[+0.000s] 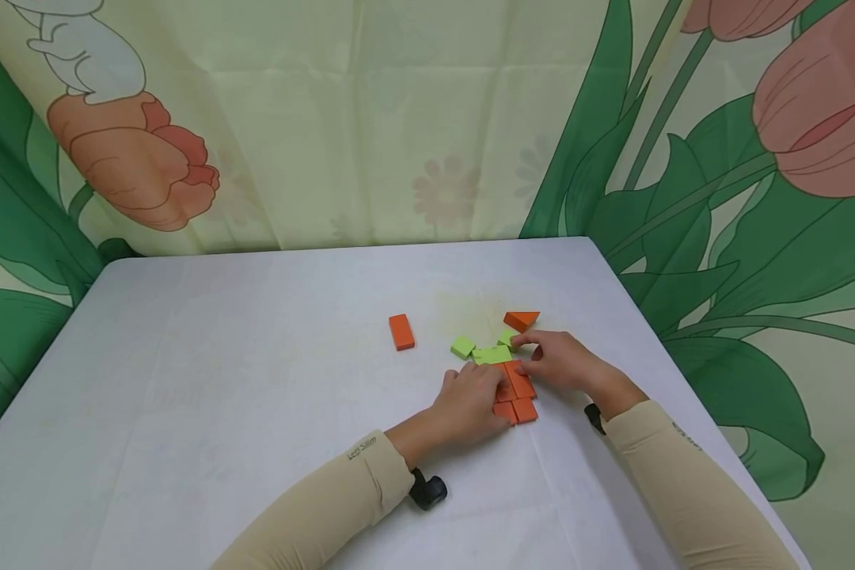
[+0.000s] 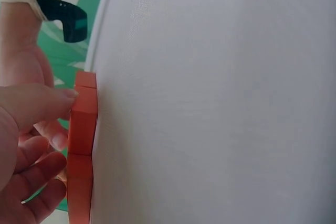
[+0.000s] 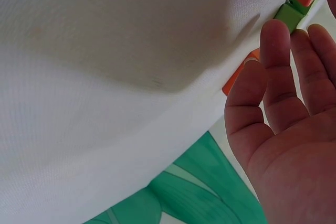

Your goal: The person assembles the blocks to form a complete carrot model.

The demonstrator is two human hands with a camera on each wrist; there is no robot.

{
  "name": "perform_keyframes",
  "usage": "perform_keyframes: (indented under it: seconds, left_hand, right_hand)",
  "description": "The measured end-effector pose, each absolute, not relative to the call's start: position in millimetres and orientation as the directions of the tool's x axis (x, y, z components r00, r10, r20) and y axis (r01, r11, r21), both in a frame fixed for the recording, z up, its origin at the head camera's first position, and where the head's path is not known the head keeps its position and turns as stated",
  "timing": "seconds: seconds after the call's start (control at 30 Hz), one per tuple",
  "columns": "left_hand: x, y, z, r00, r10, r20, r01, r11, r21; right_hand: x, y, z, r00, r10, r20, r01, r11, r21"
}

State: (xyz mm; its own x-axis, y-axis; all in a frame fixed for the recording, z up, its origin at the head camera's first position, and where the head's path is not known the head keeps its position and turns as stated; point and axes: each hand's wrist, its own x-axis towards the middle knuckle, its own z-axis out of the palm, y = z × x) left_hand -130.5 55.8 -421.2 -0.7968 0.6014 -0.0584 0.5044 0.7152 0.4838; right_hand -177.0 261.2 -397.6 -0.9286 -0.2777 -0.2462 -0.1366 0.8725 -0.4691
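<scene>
Several flat orange blocks (image 1: 522, 383) lie edge to edge on the table. My left hand (image 1: 473, 404) rests at their left side; its thumb touches an orange block (image 2: 84, 129) in the left wrist view, the other fingers loosely bent. Above them sits a notched green block (image 1: 492, 355), with a small green block (image 1: 462, 347) at its upper left. My right hand (image 1: 563, 360) is at the upper right, its index fingertip at another small green block (image 1: 506, 338). In the right wrist view its fingers are extended near a green block (image 3: 289, 18); exact contact is hard to tell.
An orange triangular block (image 1: 522, 320) lies just beyond the right hand. A single orange rectangular block (image 1: 402, 332) lies apart to the left. The white-covered table (image 1: 185, 396) ends at a patterned curtain (image 1: 399, 119) behind and to the right.
</scene>
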Motion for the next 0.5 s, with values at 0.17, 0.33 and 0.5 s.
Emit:
perform_keyframes:
  seconds: [0.17,0.33,0.5]
  left_hand:
    - [-129.9,57.6,-421.1,-0.8,0.598,-0.049,0.51,0.721,0.468]
    - [-130.1,63.0,-421.9,-0.808,0.589,-0.015,0.524,0.73,0.44]
    - [-130.9,68.9,-421.9,-0.829,0.559,-0.012,0.506,0.758,0.411]
  right_hand:
    - [-178.1,261.1,-398.3,-0.928,-0.271,-0.255,-0.125,0.872,-0.473]
    - [-177.5,260.9,-397.7,-0.929,-0.274,-0.25,-0.126,0.868,-0.48]
    - [-177.4,260.9,-397.2,-0.929,-0.281,-0.242,-0.139,0.869,-0.475]
